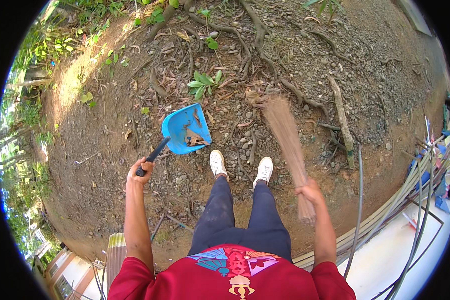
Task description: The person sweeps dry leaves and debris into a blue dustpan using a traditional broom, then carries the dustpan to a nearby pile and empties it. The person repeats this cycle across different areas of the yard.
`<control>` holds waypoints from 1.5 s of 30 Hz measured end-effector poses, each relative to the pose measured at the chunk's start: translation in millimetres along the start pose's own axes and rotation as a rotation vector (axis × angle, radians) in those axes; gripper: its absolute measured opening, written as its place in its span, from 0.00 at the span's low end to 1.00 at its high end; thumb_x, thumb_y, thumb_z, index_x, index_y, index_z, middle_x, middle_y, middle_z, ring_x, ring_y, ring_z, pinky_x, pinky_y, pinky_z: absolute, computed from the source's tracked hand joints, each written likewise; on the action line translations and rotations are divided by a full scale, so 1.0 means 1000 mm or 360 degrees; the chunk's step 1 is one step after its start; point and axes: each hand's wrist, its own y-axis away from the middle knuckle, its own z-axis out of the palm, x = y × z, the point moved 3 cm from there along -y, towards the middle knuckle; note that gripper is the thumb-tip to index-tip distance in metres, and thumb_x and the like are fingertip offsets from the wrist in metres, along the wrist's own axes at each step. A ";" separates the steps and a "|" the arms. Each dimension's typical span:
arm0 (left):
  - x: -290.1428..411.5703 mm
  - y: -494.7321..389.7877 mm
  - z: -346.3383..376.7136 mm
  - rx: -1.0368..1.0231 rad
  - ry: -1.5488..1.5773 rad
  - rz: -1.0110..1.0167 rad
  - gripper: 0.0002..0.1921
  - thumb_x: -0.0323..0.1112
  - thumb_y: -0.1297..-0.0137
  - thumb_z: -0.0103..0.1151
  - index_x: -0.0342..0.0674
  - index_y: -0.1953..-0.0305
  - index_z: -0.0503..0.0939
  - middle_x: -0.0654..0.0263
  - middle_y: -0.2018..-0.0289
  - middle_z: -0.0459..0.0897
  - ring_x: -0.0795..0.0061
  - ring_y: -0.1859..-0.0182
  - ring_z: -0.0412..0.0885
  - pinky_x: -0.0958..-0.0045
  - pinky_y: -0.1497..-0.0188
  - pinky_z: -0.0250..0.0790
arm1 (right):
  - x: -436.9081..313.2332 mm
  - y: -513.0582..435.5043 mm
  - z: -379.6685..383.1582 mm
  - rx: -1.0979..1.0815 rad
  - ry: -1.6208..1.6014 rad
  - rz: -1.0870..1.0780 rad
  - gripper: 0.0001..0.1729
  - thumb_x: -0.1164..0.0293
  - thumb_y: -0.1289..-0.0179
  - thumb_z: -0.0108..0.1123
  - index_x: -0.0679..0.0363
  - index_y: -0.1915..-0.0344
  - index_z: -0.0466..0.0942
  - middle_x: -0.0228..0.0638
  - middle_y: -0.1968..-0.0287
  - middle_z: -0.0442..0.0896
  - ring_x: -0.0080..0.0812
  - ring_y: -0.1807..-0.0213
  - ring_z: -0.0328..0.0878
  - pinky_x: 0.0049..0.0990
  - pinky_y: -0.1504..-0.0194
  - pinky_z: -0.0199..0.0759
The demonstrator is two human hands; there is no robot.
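Observation:
My left hand [141,170] is closed around the black handle of a blue plastic dustpan [176,129], whose pan lies low over the ground left of my shoes. Several dry brown leaves [195,138] rest inside the pan. My right hand [310,192] grips a stick broom [288,137] near its bound lower end. The broom's blurred tips reach away from me to dry leaves [253,96] by a tree root. A green leafy sprig [204,83] lies on the soil just beyond the dustpan.
Exposed roots [260,35] run across gravelly soil ahead. A cut branch [342,120] lies right of the broom. Long poles [393,198] and hoses are piled at the right edge. Green plants [30,112] line the left. Corrugated sheeting [116,251] stands at lower left.

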 end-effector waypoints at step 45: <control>0.064 0.013 -0.022 -0.0167 0.0360 -0.0072 0.09 0.28 0.39 0.48 0.29 0.68 0.60 0.67 0.84 0.64 0.75 0.84 0.64 0.77 0.83 0.63 | -0.143 -0.061 0.075 0.0190 0.0243 -0.0190 0.21 0.72 0.68 0.66 0.73 0.69 0.78 0.44 0.69 0.81 0.36 0.68 0.78 0.31 0.64 0.73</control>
